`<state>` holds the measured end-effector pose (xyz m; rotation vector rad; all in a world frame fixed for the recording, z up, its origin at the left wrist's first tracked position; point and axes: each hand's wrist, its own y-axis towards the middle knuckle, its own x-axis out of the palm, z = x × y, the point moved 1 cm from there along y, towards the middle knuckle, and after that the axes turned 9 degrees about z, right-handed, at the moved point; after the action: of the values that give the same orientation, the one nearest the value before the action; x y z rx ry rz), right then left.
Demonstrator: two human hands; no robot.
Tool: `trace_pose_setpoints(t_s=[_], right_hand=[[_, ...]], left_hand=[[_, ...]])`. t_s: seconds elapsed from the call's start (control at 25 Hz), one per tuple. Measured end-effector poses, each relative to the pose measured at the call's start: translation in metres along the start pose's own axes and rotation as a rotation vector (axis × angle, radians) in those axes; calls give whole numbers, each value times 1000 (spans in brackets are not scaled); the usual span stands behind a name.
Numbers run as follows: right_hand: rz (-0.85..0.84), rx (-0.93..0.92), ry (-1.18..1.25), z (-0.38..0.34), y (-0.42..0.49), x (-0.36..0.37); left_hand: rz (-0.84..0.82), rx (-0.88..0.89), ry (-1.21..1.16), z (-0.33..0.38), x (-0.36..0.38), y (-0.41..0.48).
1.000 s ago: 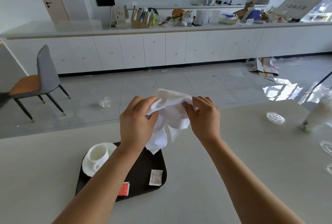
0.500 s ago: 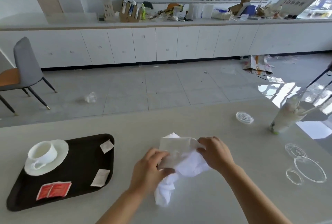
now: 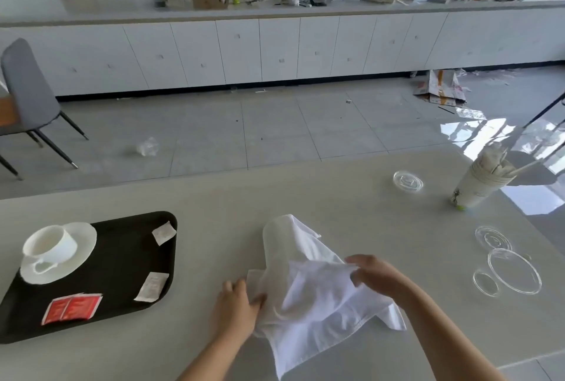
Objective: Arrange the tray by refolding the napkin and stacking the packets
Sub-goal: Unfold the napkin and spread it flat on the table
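Now, with left hand [image 3: 235, 308] pinching one edge and right hand [image 3: 377, 276] an upper fold, treat the napkin [image 3: 308, 292], rumpled on the table [image 3: 336, 197] beside the tray [image 3: 122, 258], as soft, light, limp; probably best taken by corners.

The napkin [image 3: 312, 289] is thin white cloth, soft and creased, with a stitched hem. The tray [image 3: 122, 258] is dark, smooth and matt, plastic by the look of it. The cup [image 3: 50, 246] and saucer [image 3: 83, 241] are glossy white, like glazed china. The white packets [image 3: 152, 286] look like matt paper; the red packets [image 3: 72, 308] have a slight sheen. The bench [image 3: 305, 197] is pale, smooth and matt. The lids [image 3: 514, 270] are clear glossy plastic. The floor tiles [image 3: 275, 130] shine.
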<state>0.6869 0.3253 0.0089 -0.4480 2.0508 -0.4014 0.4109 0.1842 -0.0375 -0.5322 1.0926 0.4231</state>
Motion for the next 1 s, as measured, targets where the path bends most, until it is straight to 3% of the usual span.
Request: trace_pose_setpoints(t_s=[0.04,0.16,0.28,0.36,0.52,0.6,0.72,0.8,0.92,1.0], right_hand=[[60,19,90,-3,4,2],[250,-10,-68,-17,16,17],[162,-88,-216,-36,27,39],[195,-129,-240,-47,31,43],[546,-137,-126,-36,32,33],[599,-110,-214,-25,30,28],[479,-11,-379,-15,25,25],[448,-53,-467,-16,30,24],[506,-369,-260,-48,38,30],[348,-527,-231,-73,42,47]], left_hand=[[-10,-3,-28,4,2,4],[-2,-45,-165,11,6,10],[26,-258,-385,5,1,12],[41,-367,-588,-8,-5,13],[60,-426,-870,-39,-20,21],[124,-462,-955,-51,-26,24],[323,-434,-818,-60,-33,23],[481,-210,-528,-64,-35,22],[517,0,-369,-54,-31,22],[491,32,-403,-42,-36,31]])
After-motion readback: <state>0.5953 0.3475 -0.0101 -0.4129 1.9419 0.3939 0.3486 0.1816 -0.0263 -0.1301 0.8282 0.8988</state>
